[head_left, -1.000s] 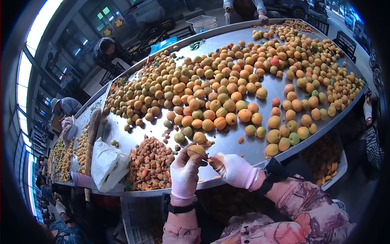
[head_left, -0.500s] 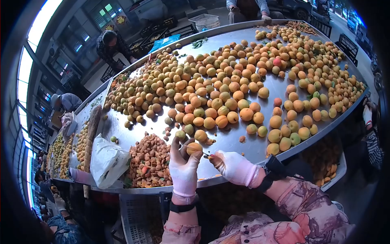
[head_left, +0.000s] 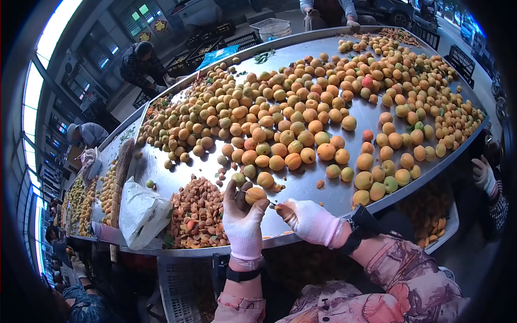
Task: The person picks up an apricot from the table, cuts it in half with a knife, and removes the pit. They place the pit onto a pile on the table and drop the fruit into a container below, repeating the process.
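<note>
My left hand (head_left: 242,218), in a white glove with dark-stained fingertips, is closed around a yellow-orange apricot (head_left: 255,195) near the table's front edge. My right hand (head_left: 308,218), gloved too, grips a small thin-bladed knife (head_left: 273,205) whose tip end is at the apricot. Most of the handle is hidden in the fingers. Just beyond the left hand lie loose apricots, among them a greenish one (head_left: 238,178). To the left of that hand is a heap of brown apricot pits (head_left: 198,212).
A metal table (head_left: 334,202) carries many apricots (head_left: 291,124). A white plastic bag (head_left: 141,214) lies at the left front edge. Below are a crate (head_left: 180,285) and a tub (head_left: 451,226) of apricot pieces. Co-workers stand around; one gloved hand (head_left: 484,176) is at right.
Both my hands keep their hold, with the apricot shifted slightly left. The co-worker at the back left has leaned left, and the gloved hand at far right has moved lower.
</note>
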{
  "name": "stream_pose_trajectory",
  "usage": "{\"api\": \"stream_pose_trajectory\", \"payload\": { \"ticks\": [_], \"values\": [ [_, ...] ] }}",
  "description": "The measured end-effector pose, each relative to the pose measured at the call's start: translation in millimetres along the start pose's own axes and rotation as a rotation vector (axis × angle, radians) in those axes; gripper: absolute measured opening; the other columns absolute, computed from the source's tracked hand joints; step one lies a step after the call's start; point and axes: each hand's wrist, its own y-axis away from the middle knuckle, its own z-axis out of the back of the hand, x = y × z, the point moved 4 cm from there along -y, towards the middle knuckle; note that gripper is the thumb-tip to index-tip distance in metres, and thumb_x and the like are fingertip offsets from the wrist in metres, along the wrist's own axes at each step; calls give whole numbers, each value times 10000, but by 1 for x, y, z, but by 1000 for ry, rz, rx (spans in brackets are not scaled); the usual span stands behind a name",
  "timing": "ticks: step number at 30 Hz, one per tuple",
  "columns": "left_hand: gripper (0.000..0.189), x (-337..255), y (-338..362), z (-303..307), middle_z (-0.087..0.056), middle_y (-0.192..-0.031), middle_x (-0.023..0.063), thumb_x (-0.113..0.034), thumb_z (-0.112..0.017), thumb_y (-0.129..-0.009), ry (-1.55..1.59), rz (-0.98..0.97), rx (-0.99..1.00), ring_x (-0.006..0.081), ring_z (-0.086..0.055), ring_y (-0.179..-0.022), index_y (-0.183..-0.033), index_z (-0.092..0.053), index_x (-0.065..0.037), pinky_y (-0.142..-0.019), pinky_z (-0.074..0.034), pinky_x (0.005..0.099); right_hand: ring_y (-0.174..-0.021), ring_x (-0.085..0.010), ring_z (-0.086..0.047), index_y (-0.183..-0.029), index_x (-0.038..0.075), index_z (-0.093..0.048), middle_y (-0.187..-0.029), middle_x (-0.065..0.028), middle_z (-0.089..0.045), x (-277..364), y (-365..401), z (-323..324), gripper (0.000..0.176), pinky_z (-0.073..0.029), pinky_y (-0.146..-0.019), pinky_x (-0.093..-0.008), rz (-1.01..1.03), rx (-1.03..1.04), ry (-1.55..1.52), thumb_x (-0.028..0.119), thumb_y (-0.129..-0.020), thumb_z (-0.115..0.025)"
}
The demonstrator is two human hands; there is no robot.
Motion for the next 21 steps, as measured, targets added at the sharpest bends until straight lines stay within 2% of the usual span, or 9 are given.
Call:
{"api": "stream_pose_trajectory", "payload": {
  "ticks": [3, 4, 7, 8, 11, 17, 18, 21],
  "values": [
    [607, 6, -2, 8, -569, -1293, 160, 46, -696, -866, 186, 148, 34, 206, -591, -1144, -1409, -427, 68, -981, -503, 304, -846, -494, -599, -945, 3, -572, -820, -280, -621, 0, -1, -1, 410, -475, -667, -506, 14, -14, -1, 380, -1063, -464],
    [535, 9, -2, 12, -580, -1264, 150, 22, -683, -893, 225, 210, 59, 210, -596, -1131, -1377, -461, 69, -979, -507, 314, -842, -495, -599, -942, 2, -570, -815, -281, -619, 1, 0, 0, 403, -475, -663, -508, 18, -22, 4, 373, -1062, -470],
    [472, 19, -3, 16, -593, -1236, 143, -4, -660, -925, 384, 288, 43, 220, -604, -1121, -1354, -482, 76, -981, -512, 341, -827, -495, -600, -935, 1, -567, -801, -283, -617, 1, 2, 0, 371, -474, -650, -510, 28, -31, 46, 342, -1057, -488],
    [462, 19, 0, 13, -595, -1237, 146, -19, -643, -945, 440, 323, 48, 230, -603, -1128, -1365, -473, 70, -988, -514, 366, -822, -495, -600, -933, 0, -566, -796, -283, -616, 1, 2, -1, 359, -474, -645, -511, 33, -30, 65, 330, -1056, -495],
    [461, 19, 0, 15, -563, -1314, 145, -18, -611, -961, 559, 396, 83, 237, -584, -1178, -1395, -462, 27, -1042, -475, 362, -819, -491, -602, -932, 2, -566, -795, -282, -616, -3, 3, -2, 328, -475, -639, -507, 51, -68, 33, 303, -1050, -511],
    [778, 4, -3, 9, -567, -1316, 208, 7, -699, -896, -11, 86, 48, 249, -597, -1163, -1522, -239, 29, -983, -521, 362, -833, -499, -597, -944, 4, -569, -809, -285, -617, -6, 0, -8, 366, -475, -660, -513, -40, -17, 29, 341, -1057, -485],
    [870, 3, -3, 10, -556, -1340, 215, 40, -721, -859, -52, 72, 40, 238, -589, -1173, -1540, -180, 27, -975, -523, 342, -839, -499, -597, -948, 4, -571, -814, -285, -618, -5, -1, -7, 377, -475, -666, -513, -51, 0, 23, 352, -1059, -478],
    [897, 6, -3, 12, -547, -1347, 217, 49, -718, -853, -24, 54, 25, 235, -596, -1151, -1549, -152, 18, -949, -536, 332, -855, -500, -596, -961, 3, -575, -827, -285, -623, -2, -2, -5, 409, -476, -683, -510, -67, 35, 14, 382, -1063, -460]
  ]
}}
